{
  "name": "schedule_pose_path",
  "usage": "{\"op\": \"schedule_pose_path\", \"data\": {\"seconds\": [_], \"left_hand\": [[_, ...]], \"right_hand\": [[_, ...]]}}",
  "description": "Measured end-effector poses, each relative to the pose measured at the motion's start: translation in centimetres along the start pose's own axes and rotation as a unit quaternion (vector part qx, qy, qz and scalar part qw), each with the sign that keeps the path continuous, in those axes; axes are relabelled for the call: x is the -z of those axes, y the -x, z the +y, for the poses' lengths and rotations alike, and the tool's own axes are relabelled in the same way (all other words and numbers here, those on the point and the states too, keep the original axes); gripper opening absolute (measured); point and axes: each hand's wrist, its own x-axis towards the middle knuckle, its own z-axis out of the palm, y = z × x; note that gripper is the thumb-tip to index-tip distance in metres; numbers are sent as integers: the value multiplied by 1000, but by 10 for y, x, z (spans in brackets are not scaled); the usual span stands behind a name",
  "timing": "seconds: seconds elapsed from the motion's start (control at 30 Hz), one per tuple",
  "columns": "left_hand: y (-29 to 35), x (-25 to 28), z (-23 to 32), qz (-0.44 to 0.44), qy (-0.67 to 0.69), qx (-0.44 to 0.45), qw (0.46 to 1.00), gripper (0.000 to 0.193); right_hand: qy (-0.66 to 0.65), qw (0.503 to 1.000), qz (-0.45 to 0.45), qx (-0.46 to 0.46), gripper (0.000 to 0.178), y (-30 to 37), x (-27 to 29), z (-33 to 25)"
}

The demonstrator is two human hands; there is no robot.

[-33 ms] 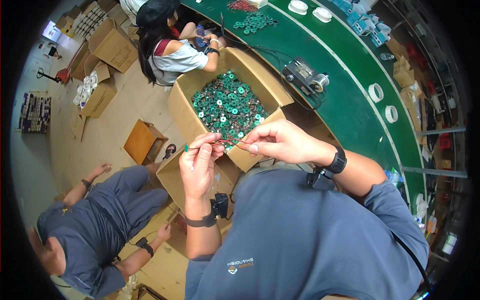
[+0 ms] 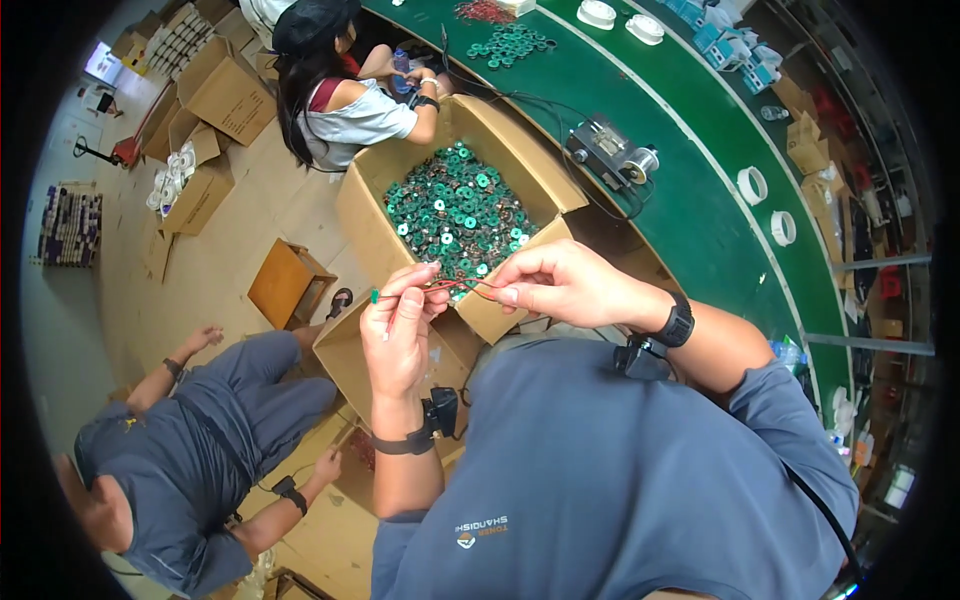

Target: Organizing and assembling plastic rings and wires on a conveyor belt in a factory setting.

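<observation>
Thin red and black wires (image 2: pixel 462 285) stretch between my two hands, above the near edge of an open cardboard box (image 2: pixel 362 215). My left hand (image 2: pixel 402 325) pinches them between thumb and fingers. A small green piece (image 2: pixel 375 296) sticks out on the left side of those fingers; its exact shape is too small to make out. On the right, my right hand (image 2: pixel 555 285) grips the wires' other end between thumb and forefinger. Heaped in the box are many small green ring-shaped parts (image 2: pixel 460 205), some with white or coppery centres.
A green workbench (image 2: pixel 700 200) curves along the right, bearing a small machine with a spool (image 2: pixel 612 150), white rings (image 2: pixel 752 186) and green parts (image 2: pixel 510 45). One person (image 2: pixel 350 125) sits beyond the box, another (image 2: pixel 200 450) at lower left. A wooden stool (image 2: pixel 290 285) stands left.
Almost nothing differs. My left fingertips and the small green piece have shifted very slightly; my right hand stays where it was.
</observation>
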Motion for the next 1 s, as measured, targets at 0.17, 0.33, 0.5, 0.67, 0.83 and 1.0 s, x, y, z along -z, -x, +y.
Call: {"op": "schedule_pose_path", "data": {"seconds": [0.17,0.33,0.5,0.67,0.83,1.0], "left_hand": [[-2,17,-14,-1,-11,44,999,25],[-11,9,-27,-40,85,151,984,39],[-18,-21,-47,-148,65,231,960,50],[-33,-63,-72,-252,-113,225,934,38],[-40,-111,-90,-310,-187,175,915,29],[-36,-159,-110,-355,-208,164,897,26]], "right_hand": [[79,996,19,-24,19,11,9,7],[123,986,103,54,17,37,29,47],[80,979,182,47,11,86,50,69],[52,959,277,-1,11,134,60,81],[10,929,370,-10,12,196,72,101],[-76,880,467,-40,13,265,87,126]]}}
